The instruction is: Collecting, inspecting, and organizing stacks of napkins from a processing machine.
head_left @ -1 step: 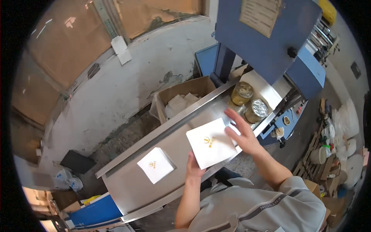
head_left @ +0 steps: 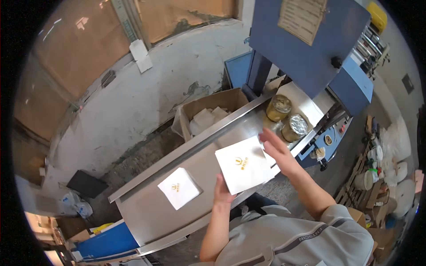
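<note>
A stack of white paper napkins [head_left: 245,166] with a gold print is tilted up over the metal tray. My left hand [head_left: 224,191] grips its lower left edge, thumb along the side and the other fingers hidden underneath. At the stack's right edge my right hand [head_left: 280,153] is held flat, fingers stretched out; whether it touches the edge I cannot tell. A second, similar napkin stack [head_left: 179,188] lies on the metal tray [head_left: 146,217] to the left.
Two round tins [head_left: 294,127] stand at the tray's far right end, beneath a blue machine [head_left: 306,48]. An open cardboard box [head_left: 213,98] holding white paper is behind the tray. A blue bin [head_left: 106,242] sits at lower left. Pallets [head_left: 355,177] and plastic-wrapped rolls lie at right.
My right hand has shifted slightly, its thumb coming off the top of the stack toward the right edge. The held stack has moved a little right.
</note>
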Action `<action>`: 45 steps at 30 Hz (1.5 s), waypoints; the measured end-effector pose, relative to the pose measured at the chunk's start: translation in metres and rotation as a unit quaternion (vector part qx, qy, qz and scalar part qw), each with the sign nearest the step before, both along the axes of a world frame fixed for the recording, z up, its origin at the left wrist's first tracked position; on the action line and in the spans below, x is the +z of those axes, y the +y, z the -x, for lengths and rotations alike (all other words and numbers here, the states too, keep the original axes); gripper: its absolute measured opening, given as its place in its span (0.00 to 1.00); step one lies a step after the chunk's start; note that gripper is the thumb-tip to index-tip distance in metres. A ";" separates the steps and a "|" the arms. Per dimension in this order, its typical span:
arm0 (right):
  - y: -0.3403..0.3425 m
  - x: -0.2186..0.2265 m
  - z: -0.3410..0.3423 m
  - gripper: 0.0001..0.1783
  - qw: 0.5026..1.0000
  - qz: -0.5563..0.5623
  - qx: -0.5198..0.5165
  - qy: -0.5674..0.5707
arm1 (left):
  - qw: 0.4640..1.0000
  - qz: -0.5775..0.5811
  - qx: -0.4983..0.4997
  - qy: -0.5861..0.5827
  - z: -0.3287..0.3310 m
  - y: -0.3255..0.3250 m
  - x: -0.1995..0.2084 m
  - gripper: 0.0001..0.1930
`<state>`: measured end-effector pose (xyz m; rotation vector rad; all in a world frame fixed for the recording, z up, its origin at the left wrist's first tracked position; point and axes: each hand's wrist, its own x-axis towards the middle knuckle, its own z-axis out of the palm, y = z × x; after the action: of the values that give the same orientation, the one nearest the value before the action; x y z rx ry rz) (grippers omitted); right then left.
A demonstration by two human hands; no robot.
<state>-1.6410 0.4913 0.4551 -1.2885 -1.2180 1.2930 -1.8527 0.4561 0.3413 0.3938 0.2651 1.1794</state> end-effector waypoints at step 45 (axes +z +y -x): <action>-0.208 -0.024 0.120 0.39 0.952 0.151 0.083 0.255 | 0.827 0.135 0.309 0.450 0.261 -0.100 0.005 0.40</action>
<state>-1.7611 0.2832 0.4306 -0.9741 -0.7908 1.8510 -2.1135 0.3563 0.3462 0.6210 1.4637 1.4843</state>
